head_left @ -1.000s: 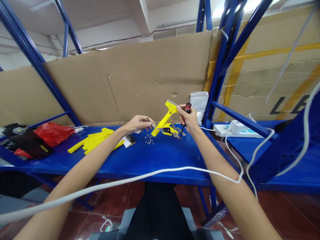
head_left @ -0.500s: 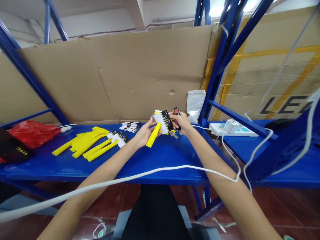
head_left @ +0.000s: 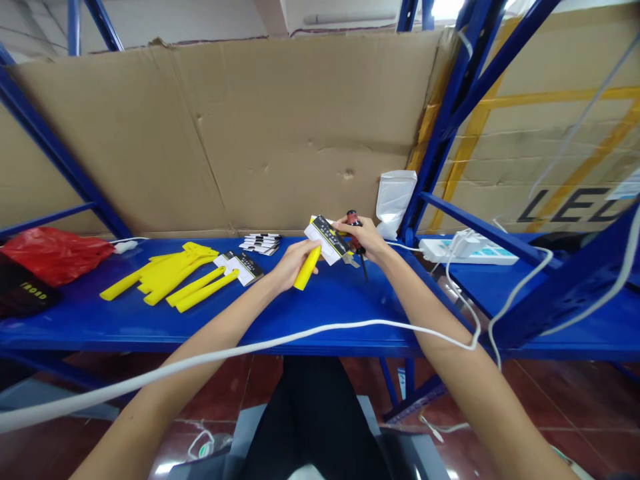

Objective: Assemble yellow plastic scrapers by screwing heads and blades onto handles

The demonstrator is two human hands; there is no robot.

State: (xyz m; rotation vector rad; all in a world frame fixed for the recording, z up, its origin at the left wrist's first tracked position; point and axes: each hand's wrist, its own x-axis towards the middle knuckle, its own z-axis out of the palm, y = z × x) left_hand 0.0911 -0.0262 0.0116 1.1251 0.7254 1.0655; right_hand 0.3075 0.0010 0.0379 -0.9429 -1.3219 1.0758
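Observation:
My left hand (head_left: 294, 261) is closed round the yellow handle (head_left: 307, 269) of what looks like a scraper, held above the blue table. A black-and-white printed card (head_left: 327, 240) covers its flat head, and a small metal piece (head_left: 353, 261) juts from the card's lower right corner. My right hand (head_left: 369, 237) grips a screwdriver (head_left: 353, 219) with a red and black handle, its shaft pointing down. The thumb and fingertips of that hand also touch the card's upper right edge. To the left lie two yellow-handled scrapers (head_left: 207, 291) with cards on their heads.
Several yellow handles (head_left: 167, 273) are heaped on the left of the table (head_left: 270, 320), with small black-and-white cards (head_left: 261, 243) nearby. Behind stand a cardboard wall (head_left: 300, 133) and a white pouch (head_left: 395, 200). A white cable (head_left: 320, 328) crosses in front; a power strip (head_left: 470, 251) lies right.
The view has shifted slightly. My left fingers have come further over the yellow handle near the card, and the card has tilted a little. Both hands keep their hold.

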